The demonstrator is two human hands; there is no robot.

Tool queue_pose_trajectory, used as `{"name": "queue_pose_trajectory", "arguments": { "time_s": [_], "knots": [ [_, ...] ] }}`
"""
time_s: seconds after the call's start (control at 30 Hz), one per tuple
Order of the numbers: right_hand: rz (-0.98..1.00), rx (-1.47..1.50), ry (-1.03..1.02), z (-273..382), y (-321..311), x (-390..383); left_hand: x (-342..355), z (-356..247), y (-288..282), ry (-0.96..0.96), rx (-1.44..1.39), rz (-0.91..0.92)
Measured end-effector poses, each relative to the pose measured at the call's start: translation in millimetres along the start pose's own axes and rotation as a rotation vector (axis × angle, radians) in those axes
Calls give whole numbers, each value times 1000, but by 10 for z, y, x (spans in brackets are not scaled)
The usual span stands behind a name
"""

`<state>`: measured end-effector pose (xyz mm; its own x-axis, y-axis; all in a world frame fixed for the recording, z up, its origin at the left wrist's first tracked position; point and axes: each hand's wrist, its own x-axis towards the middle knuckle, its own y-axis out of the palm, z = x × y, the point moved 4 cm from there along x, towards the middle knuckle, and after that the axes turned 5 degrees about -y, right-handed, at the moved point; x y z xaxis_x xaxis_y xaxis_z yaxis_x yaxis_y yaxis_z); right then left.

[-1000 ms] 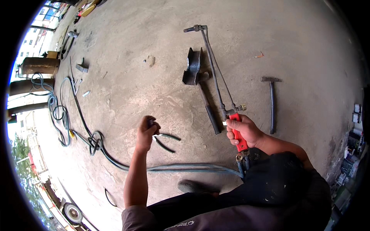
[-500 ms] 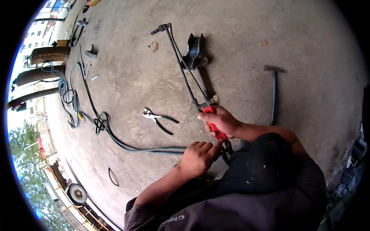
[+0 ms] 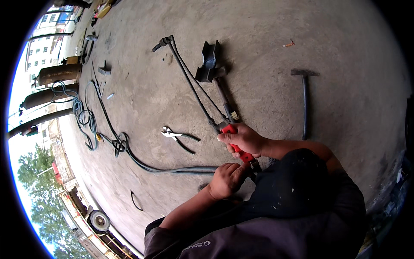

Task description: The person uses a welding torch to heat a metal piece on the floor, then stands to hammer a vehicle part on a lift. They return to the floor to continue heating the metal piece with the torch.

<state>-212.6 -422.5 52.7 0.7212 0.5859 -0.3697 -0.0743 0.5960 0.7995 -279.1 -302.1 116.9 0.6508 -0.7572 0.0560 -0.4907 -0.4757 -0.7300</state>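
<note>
"Just past the person's knee (image 3: 297,177), what is the left hand (image 3: 226,180) doing?"

"Its fingers curl in at the rear of the torch (image 3: 228,129); whether they grip anything, I cannot tell."

"And the right hand (image 3: 246,140)?"

"Wrapped firmly round the red handle (image 3: 246,156). From there the torch slants away to the left, its bent tip farthest from the person."

"What lies around it?"

"Hoses (image 3: 189,169) run left past the left hand, over the floor (image 3: 263,86), into a loose knot. Beyond them rest the pliers (image 3: 176,135), dark handles spread. Farther out, a hammer (image 3: 222,91) lies just beside the torch's tubes, its head at a dark steel piece (image 3: 209,58); I can't tell if those two touch."

"Over to the right?"

"Another hammer (image 3: 305,101), its head pointing away."

"And farthest?"

"Brown cylinders (image 3: 60,74) at the left, plus a vehicle's wheel (image 3: 99,221) and trees (image 3: 36,203)."
</note>
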Motion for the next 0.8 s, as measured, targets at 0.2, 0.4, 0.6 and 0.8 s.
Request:
{"name": "queue_pose_trajectory", "arguments": {
  "time_s": [0.2,0.4,0.6,0.8],
  "knots": [
    [25,-4,21,26,0,-34,8,-54,62,-6,9,-53],
    [51,14,12,-23,-12,-9,-36,-83,101,-42,64,-86],
    [33,28,21,-28,4,3,-46,-90,127,-76,67,-125],
    [46,14,23,-22,27,-3,-72,-87,158,-77,55,-168]
  ]
}}
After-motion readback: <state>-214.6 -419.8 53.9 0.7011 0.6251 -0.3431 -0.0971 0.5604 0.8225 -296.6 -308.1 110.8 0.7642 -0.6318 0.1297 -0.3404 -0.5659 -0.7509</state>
